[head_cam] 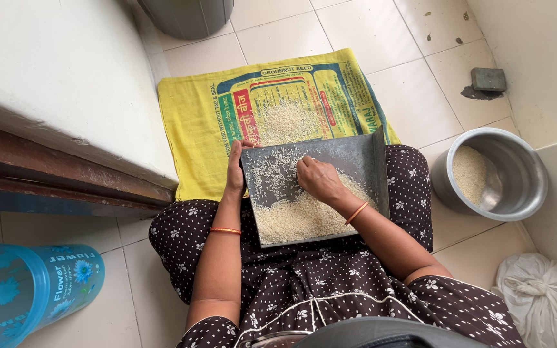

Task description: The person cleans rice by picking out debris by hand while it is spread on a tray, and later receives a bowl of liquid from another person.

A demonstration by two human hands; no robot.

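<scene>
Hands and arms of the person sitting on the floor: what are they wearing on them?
Both arms are bare from above the elbow down, with no gloves on either hand. The left hand has a thin orange bangle round its wrist, and the right hand has a matching orange bangle. No rings can be made out on the fingers. The short sleeves belong to a dark dress with white dots and flowers.

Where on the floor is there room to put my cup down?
Bare tiles lie between the yellow woven sack and the round steel pot of rice, and beside the blue plastic jar. The grey metal tray is crowded: left hand grips its edge, right hand rests in rice.
</scene>
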